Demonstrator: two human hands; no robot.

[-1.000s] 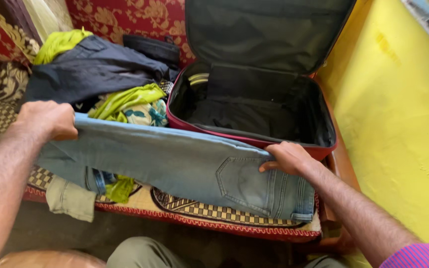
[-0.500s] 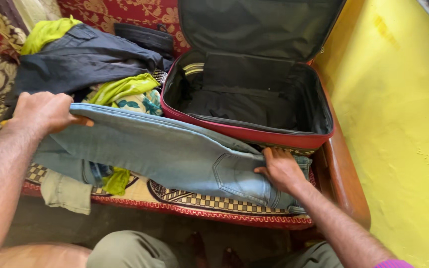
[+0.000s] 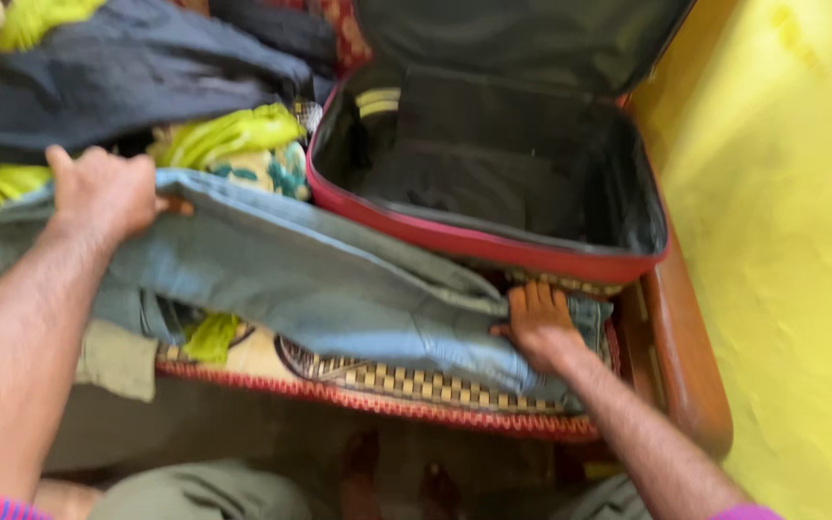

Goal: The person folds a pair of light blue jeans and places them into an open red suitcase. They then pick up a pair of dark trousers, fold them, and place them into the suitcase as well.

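One pair of light blue denim jeans [image 3: 320, 289] lay stretched across the bed. One open suitcase with a red rim and dark fabric lining [image 3: 493, 183] stood behind it. Two bare hands were in view, the left hand [image 3: 103, 193] and the right hand [image 3: 539, 325], both on the jeans. One dark navy garment [image 3: 137, 77] lay in the heap of clothes, along with at least three yellow-green pieces of cloth [image 3: 228, 135], though blur made it unclear whether those were separate items. One patterned bed cover with a red edge [image 3: 387, 385] lay beneath everything.

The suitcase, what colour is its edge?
Red. The suitcase has a red rim and a dark inside, seen in the head view.
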